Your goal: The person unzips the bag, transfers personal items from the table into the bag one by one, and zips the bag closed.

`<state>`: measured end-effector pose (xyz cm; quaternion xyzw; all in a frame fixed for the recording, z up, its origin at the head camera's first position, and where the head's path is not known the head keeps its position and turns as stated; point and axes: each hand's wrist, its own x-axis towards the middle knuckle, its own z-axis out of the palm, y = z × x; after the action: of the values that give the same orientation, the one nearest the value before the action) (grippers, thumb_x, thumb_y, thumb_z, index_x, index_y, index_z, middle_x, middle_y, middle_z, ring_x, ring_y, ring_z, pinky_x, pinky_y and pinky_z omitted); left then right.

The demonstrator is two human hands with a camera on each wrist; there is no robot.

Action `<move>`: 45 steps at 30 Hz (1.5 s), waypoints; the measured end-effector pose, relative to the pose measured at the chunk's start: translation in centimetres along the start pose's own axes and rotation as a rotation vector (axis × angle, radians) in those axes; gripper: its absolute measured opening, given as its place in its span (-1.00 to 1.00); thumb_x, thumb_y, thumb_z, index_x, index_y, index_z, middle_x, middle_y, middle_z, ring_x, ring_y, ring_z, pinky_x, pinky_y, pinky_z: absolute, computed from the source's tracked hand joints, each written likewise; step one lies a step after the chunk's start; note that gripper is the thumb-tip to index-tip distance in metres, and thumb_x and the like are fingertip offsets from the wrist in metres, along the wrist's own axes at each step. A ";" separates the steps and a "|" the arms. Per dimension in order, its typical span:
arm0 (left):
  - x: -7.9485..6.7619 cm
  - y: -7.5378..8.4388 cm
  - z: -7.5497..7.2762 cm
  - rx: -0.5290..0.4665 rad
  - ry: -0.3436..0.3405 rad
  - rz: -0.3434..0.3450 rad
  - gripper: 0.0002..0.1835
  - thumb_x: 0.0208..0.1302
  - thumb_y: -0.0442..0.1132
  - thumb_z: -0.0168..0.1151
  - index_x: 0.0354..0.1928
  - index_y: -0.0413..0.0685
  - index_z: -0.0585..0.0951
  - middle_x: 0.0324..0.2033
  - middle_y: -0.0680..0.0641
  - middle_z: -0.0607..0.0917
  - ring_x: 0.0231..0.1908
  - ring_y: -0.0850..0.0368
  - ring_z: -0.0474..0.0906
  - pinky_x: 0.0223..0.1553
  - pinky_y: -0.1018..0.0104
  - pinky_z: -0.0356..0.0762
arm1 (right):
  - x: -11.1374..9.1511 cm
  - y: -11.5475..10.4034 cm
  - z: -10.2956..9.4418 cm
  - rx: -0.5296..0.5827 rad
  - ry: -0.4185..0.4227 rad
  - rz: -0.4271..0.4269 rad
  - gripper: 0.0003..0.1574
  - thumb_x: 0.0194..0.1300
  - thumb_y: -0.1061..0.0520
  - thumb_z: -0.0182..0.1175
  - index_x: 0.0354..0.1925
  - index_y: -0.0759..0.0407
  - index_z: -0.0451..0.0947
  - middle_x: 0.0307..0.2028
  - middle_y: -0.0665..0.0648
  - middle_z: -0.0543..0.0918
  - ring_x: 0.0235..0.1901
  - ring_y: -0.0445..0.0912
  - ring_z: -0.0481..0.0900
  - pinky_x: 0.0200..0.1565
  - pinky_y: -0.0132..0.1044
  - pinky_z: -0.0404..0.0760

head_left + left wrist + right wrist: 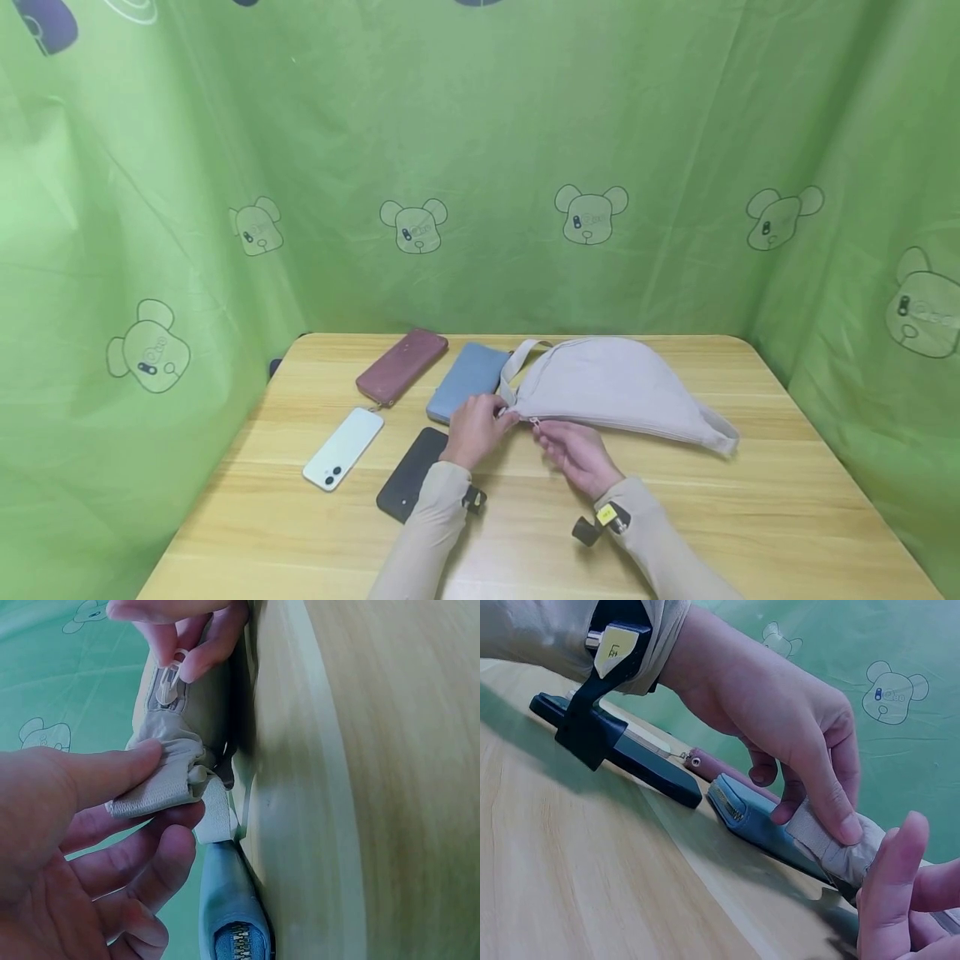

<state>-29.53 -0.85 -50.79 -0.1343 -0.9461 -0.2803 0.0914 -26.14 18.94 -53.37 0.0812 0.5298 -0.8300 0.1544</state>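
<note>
A pale grey crossbody bag [611,379] lies on the table, its curved side away from me and its zipped edge towards me. My left hand [477,429] pinches the fabric end of the bag between thumb and fingers, at the strap webbing [161,796]. With thumb and fingertips my right hand [579,458] grips the zipper pull [178,664] near that same left end. The slider [166,691] sits close to the end of the zip track. Whether the far part of the zip is closed I cannot tell.
A blue zip wallet [468,379] lies against the strap, left of the bag. Beyond it is a maroon wallet [402,365]. A white phone [345,447] and a black flat rectangular device [411,473] lie nearer, at left. Green curtain [495,275] surrounds the wooden table [780,517].
</note>
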 end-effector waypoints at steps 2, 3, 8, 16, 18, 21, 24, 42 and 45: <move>0.0 0.0 0.0 0.001 0.002 0.000 -0.81 0.28 0.05 0.44 -0.37 0.15 0.77 -0.56 0.15 0.66 -0.52 0.27 0.45 -0.53 0.39 0.31 | 0.0 -0.1 0.1 -0.011 0.009 -0.001 -0.84 0.45 0.34 0.16 -0.07 0.30 0.64 -0.29 0.03 0.80 -0.40 -0.30 0.70 -0.30 -0.57 0.69; 0.0 0.0 0.0 0.001 0.003 0.000 -0.81 0.28 0.05 0.44 -0.36 0.15 0.77 -0.56 0.15 0.67 -0.52 0.27 0.45 -0.53 0.39 0.30 | 0.0 -0.1 0.1 -0.017 0.014 0.001 -0.83 0.45 0.33 0.16 -0.05 0.31 0.63 -0.29 0.03 0.80 -0.40 -0.30 0.70 -0.30 -0.57 0.69; 0.1 0.0 0.0 0.001 0.003 -0.006 -0.83 0.27 0.05 0.44 -0.33 0.16 0.80 -0.52 0.14 0.71 -0.50 0.27 0.47 -0.51 0.39 0.32 | 0.1 -0.1 0.1 -0.059 0.061 0.004 -0.73 0.43 0.31 0.19 0.06 0.39 0.58 -0.28 0.04 0.80 -0.42 -0.30 0.70 -0.35 -0.57 0.68; 0.0 0.0 -0.1 -0.008 -0.004 -0.014 -0.83 0.27 0.04 0.44 -0.32 0.16 0.80 -0.51 0.14 0.72 -0.51 0.28 0.47 -0.49 0.40 0.33 | 0.3 0.1 0.2 -0.125 0.104 -0.004 -0.65 0.41 0.28 0.23 0.11 0.41 0.56 -0.32 0.03 0.81 -0.48 -0.32 0.66 -0.48 -0.58 0.60; 0.0 0.0 -0.1 -0.010 -0.003 -0.012 -0.83 0.27 0.04 0.44 -0.33 0.16 0.80 -0.52 0.14 0.72 -0.51 0.28 0.46 -0.49 0.39 0.33 | 0.3 0.1 0.1 -0.131 0.113 -0.007 -0.67 0.41 0.28 0.23 0.10 0.40 0.58 -0.33 0.02 0.80 -0.49 -0.32 0.65 -0.48 -0.58 0.60; 0.1 0.0 0.0 -0.008 0.004 -0.009 -0.84 0.27 0.04 0.44 -0.32 0.16 0.80 -0.50 0.14 0.73 -0.51 0.28 0.47 -0.49 0.39 0.34 | 0.4 0.1 0.2 -0.131 0.131 -0.005 -0.70 0.41 0.28 0.22 0.07 0.38 0.60 -0.34 0.02 0.80 -0.50 -0.32 0.65 -0.49 -0.57 0.60; 0.1 -0.1 0.0 -0.002 0.011 -0.006 -0.84 0.26 0.04 0.45 -0.32 0.17 0.81 -0.49 0.13 0.75 -0.50 0.28 0.48 -0.49 0.39 0.35 | 0.4 0.1 0.2 -0.146 0.136 -0.002 -0.69 0.43 0.28 0.21 0.08 0.38 0.58 -0.34 0.01 0.80 -0.51 -0.33 0.64 -0.50 -0.58 0.60; 0.0 -0.1 0.1 -0.007 0.014 -0.009 -0.84 0.25 0.04 0.46 -0.31 0.17 0.82 -0.48 0.13 0.77 -0.51 0.30 0.48 -0.48 0.40 0.36 | 0.3 0.0 0.3 -0.199 0.164 -0.034 -0.61 0.43 0.25 0.24 0.13 0.46 0.54 -0.36 0.01 0.79 -0.54 -0.34 0.56 -0.55 -0.58 0.50; 0.0 -0.1 0.1 -0.009 0.012 -0.008 -0.84 0.25 0.04 0.46 -0.33 0.17 0.81 -0.51 0.14 0.74 -0.52 0.30 0.46 -0.49 0.40 0.34 | 0.3 0.0 0.3 -0.207 0.174 -0.032 -0.62 0.42 0.25 0.25 0.12 0.46 0.55 -0.37 0.01 0.78 -0.55 -0.34 0.56 -0.55 -0.57 0.52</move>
<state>-29.57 -0.89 -50.93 -0.1294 -0.9447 -0.2858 0.0956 -26.43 18.63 -53.30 0.1279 0.6252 -0.7631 0.1022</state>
